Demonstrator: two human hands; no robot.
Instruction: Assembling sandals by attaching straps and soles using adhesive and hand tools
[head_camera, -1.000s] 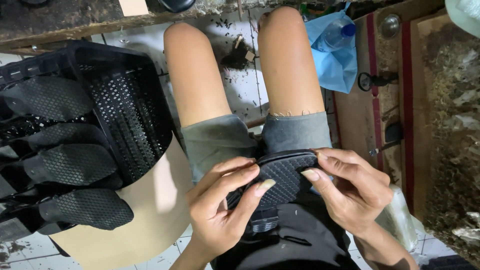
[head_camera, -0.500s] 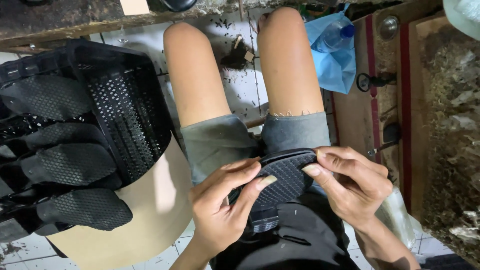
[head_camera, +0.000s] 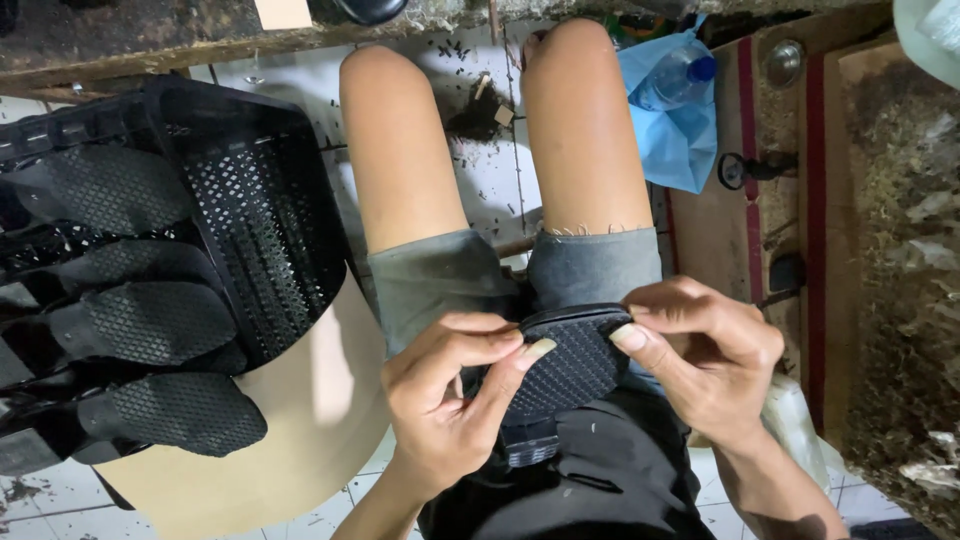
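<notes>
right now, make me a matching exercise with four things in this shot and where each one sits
Things:
1. black shoe sole
2. black plastic crate
3. blue plastic bag
4. round beige board

Places:
A. on the floor beside the right knee, with a bottle in it
B. under the crate, at the left thigh
C. over the lap, pinched between the left hand and the right hand
D. at the left of the view, with more black soles in it

Pairs: 1-C, 2-D, 3-A, 4-B

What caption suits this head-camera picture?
Both hands, left hand and right hand, grip a black textured sole over the lap.
</notes>
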